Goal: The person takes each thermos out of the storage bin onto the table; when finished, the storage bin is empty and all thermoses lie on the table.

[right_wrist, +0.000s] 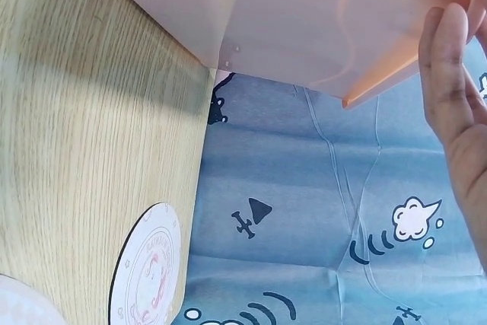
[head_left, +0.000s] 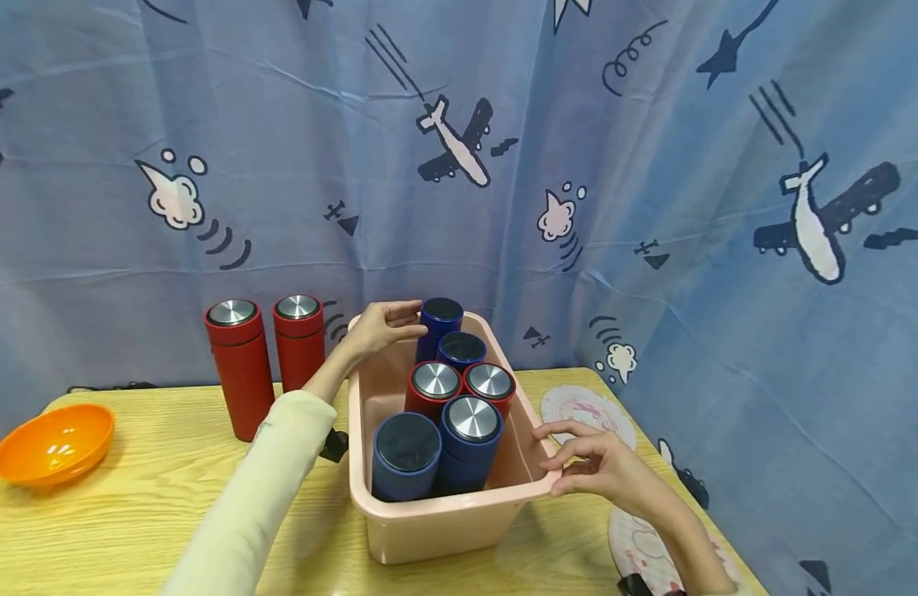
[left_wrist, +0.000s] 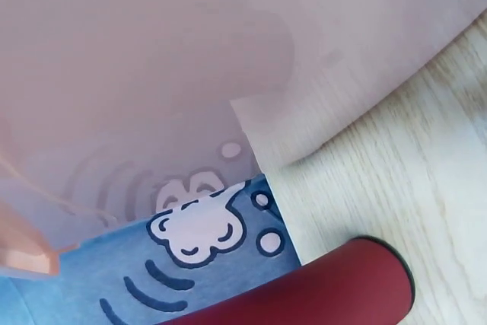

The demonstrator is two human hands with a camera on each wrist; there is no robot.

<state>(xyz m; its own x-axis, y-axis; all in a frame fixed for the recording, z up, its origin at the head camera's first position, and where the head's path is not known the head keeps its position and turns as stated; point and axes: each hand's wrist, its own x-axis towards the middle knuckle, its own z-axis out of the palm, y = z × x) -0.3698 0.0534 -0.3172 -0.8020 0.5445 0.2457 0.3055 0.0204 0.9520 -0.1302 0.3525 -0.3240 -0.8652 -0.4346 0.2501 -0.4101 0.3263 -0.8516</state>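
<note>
A pale pink plastic bin [head_left: 444, 546] holds several upright thermos bottles, some blue and some red, with black or silver lids. At the far end of the bin my left hand [head_left: 380, 327] holds the dark blue thermos [head_left: 441, 310] at its left side near the top, the thumb in front and the fingers partly hidden behind it. In the left wrist view the bin wall fills most of the frame. My right hand [head_left: 596, 463] grips the bin's right rim near the front corner, fingertips over the edge. Closer to me stand two wider blue thermoses [head_left: 406, 472].
Two red thermoses [head_left: 238, 372] stand on the wooden table [head_left: 168, 480] left of the bin. An orange bowl [head_left: 52, 447] sits at the far left. Round patterned mats [head_left: 588, 410] lie on the right. A blue patterned curtain [head_left: 280, 165] hangs behind.
</note>
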